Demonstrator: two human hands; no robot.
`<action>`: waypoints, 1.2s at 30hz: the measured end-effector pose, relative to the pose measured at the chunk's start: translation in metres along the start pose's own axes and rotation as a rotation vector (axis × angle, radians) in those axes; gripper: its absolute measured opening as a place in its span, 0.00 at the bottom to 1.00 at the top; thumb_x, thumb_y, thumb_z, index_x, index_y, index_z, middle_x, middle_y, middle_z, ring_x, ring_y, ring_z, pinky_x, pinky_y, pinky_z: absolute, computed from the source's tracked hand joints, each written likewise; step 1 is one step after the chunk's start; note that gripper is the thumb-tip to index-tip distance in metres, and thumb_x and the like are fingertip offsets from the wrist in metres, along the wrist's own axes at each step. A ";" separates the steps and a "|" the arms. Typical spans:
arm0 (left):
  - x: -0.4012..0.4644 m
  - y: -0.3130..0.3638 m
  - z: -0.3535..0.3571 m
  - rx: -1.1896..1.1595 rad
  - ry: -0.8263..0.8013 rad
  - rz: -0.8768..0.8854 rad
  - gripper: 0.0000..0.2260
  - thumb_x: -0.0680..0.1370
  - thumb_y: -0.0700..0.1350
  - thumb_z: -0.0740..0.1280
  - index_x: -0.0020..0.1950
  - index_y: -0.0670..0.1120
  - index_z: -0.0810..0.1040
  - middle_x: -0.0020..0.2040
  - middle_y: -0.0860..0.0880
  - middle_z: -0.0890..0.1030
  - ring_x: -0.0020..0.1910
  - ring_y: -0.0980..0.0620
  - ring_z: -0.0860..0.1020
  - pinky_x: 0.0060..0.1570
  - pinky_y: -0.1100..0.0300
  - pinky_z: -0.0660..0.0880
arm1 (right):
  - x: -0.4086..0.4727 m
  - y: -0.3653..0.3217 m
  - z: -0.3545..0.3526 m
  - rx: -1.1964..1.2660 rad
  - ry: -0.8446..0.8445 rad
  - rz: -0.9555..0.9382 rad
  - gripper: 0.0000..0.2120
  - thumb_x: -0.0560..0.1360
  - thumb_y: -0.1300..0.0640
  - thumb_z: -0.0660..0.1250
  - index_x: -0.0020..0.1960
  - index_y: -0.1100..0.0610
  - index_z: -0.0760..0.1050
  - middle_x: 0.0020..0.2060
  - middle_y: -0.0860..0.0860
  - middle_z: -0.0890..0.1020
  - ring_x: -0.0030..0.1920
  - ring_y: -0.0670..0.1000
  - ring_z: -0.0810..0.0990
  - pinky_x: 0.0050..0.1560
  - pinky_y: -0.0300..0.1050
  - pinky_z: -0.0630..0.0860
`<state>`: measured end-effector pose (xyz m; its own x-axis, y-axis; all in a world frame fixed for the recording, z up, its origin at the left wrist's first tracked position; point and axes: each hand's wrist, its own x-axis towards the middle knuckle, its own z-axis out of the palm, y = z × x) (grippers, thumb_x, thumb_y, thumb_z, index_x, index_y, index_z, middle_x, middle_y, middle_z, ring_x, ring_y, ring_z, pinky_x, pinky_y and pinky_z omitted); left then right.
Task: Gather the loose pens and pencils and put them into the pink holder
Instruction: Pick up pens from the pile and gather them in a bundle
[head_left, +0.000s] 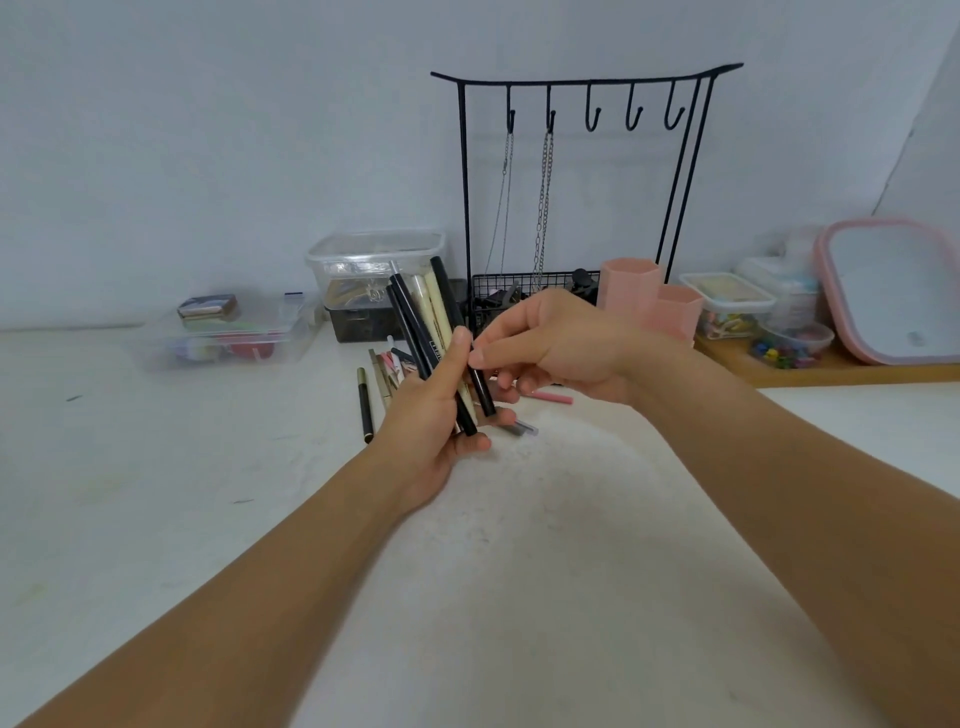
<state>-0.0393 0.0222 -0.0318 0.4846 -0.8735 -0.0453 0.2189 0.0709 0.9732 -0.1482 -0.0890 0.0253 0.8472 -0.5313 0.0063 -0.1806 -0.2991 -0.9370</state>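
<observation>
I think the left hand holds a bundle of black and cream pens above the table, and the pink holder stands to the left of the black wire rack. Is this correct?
Not quite. The head view shows the pink holder standing to the right of the black wire rack, not to the left. The rest holds: the left hand holds the bundle of black and cream pens above the table.

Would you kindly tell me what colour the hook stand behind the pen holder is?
The hook stand is black wire, seen best in the head view.
</observation>
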 end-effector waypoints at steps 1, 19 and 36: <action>-0.001 0.001 0.000 -0.008 -0.009 0.000 0.23 0.80 0.63 0.62 0.49 0.44 0.82 0.36 0.48 0.86 0.31 0.55 0.83 0.20 0.65 0.71 | 0.001 0.001 0.001 0.001 0.012 -0.012 0.05 0.73 0.64 0.75 0.48 0.64 0.83 0.32 0.55 0.82 0.30 0.45 0.79 0.30 0.34 0.75; 0.007 -0.001 -0.007 -0.077 0.047 0.037 0.17 0.81 0.52 0.68 0.36 0.47 0.70 0.26 0.50 0.66 0.22 0.56 0.65 0.16 0.66 0.55 | 0.022 0.060 -0.038 -0.939 0.363 -0.072 0.07 0.70 0.60 0.77 0.48 0.60 0.86 0.43 0.55 0.86 0.45 0.55 0.83 0.48 0.48 0.79; 0.007 -0.003 -0.007 -0.068 0.081 0.021 0.17 0.80 0.52 0.69 0.37 0.46 0.71 0.26 0.50 0.69 0.24 0.56 0.66 0.18 0.66 0.58 | 0.026 0.075 -0.039 -0.964 0.403 -0.038 0.06 0.72 0.56 0.77 0.46 0.57 0.83 0.37 0.47 0.78 0.39 0.49 0.75 0.39 0.43 0.68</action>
<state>-0.0303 0.0192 -0.0368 0.5562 -0.8298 -0.0457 0.2636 0.1240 0.9566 -0.1587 -0.1563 -0.0310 0.6631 -0.6802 0.3125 -0.6296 -0.7326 -0.2587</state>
